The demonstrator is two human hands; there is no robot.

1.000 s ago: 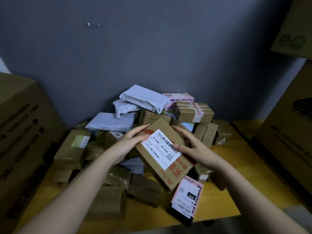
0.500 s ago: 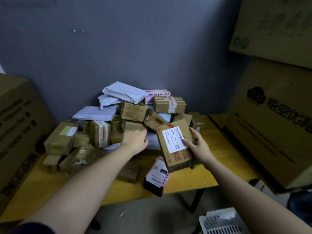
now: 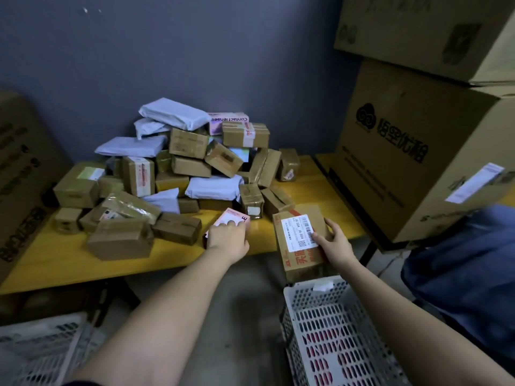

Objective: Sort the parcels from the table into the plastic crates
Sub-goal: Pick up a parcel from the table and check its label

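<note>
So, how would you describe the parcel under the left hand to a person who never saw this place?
Find the yellow wooden table and its front edge. There the left hand rests on a flat pink-and-white parcel; its neighbours are brown cardboard.

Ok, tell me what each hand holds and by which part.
The right hand grips the labelled cardboard box by its right edge. The left hand rests on the pink-labelled parcel at the table edge; a grip cannot be told.

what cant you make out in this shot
Head view only:
- Pink parcel: the left hand covers most of its label.
- Brown box label text: too small, partly under the right hand.
- Left crate: blurred, cut by the frame edge.
- Right crate contents: unclear through the mesh.
</note>
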